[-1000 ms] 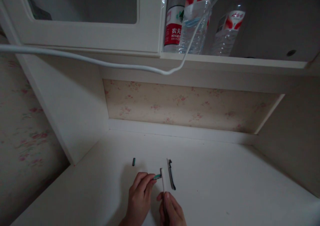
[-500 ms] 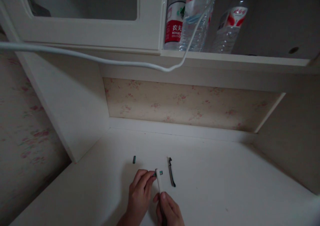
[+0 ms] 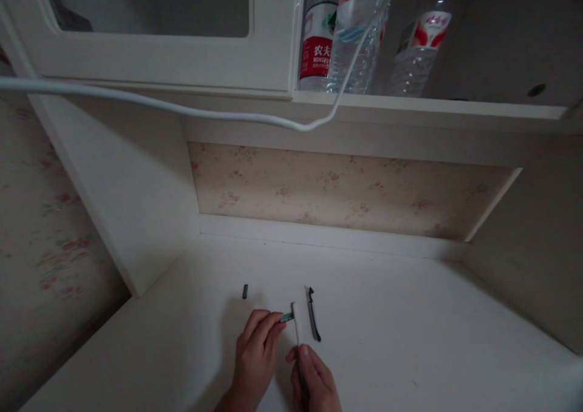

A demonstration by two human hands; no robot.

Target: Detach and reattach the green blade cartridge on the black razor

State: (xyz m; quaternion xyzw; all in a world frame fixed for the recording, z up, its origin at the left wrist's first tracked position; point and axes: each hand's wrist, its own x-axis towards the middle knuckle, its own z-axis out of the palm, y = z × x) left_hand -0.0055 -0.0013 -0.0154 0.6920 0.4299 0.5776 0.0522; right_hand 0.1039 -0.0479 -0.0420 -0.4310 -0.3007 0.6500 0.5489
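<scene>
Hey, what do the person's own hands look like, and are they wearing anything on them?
The left hand and right hand are both bare, with no gloves. No sleeve or band shows at the left wrist. The lower edge of the picture cuts off what lies beyond. The light is too dim to rule out small rings.

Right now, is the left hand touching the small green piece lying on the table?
Apart: the head view shows tabletop between left hand and green piece.
</scene>
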